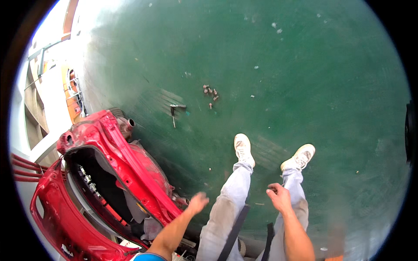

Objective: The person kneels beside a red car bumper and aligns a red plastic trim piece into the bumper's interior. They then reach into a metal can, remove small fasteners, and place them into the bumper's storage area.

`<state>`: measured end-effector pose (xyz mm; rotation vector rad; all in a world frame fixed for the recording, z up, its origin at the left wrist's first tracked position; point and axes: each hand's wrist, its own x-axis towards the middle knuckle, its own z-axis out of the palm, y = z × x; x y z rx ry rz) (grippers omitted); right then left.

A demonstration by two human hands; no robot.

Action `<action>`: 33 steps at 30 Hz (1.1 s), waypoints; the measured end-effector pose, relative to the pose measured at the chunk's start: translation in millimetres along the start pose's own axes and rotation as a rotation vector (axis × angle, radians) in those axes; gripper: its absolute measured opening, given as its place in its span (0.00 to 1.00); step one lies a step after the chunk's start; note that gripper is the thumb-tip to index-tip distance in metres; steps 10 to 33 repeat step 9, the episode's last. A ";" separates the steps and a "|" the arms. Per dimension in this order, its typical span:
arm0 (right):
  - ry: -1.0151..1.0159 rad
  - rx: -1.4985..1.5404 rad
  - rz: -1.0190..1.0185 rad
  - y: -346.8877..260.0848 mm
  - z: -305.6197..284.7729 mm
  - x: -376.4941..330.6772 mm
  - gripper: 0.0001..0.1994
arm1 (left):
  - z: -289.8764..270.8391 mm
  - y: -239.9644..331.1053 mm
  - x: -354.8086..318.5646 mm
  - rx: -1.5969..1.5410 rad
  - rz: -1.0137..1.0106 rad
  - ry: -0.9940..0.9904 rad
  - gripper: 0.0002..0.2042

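My left hand (199, 202) is beside the rear of a red car body (126, 161), close to a pipe end (184, 201). Its fingers are small and smeared, so their pose does not show. In front of my right leg is my right hand (280, 197), its fingers curled in. A dark patch shows at its fingertips; whether that is a held thing or dirt I cannot make out. Farther ahead on the green floor lie several rusty bolts (210, 91). To their left is a dark hand tool (174, 112) with a crosspiece and a thin shaft.
At the left the car's boot lid (56, 209) hangs raised, and the boot opening (100, 174) is dark inside. Red bars (28, 167) stand behind it. My white shoes (244, 148) are planted apart on the green floor (313, 78). Small pale scraps are scattered about.
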<state>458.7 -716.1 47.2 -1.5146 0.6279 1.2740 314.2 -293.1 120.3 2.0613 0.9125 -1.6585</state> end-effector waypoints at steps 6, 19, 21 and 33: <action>0.035 0.297 -0.001 -12.9 -80.1 -93.2 0.15 | 54.6 -23.7 -321.9 -0.609 -0.529 -0.148 0.14; 0.180 0.429 -0.059 -63.7 -162.6 -188.0 0.14 | 48.7 1.8 -370.2 -0.585 -0.465 -0.270 0.14; 0.180 0.429 -0.059 -63.7 -162.6 -188.0 0.14 | 48.7 1.8 -370.2 -0.585 -0.465 -0.270 0.14; 0.180 0.429 -0.059 -63.7 -162.6 -188.0 0.14 | 48.7 1.8 -370.2 -0.585 -0.465 -0.270 0.14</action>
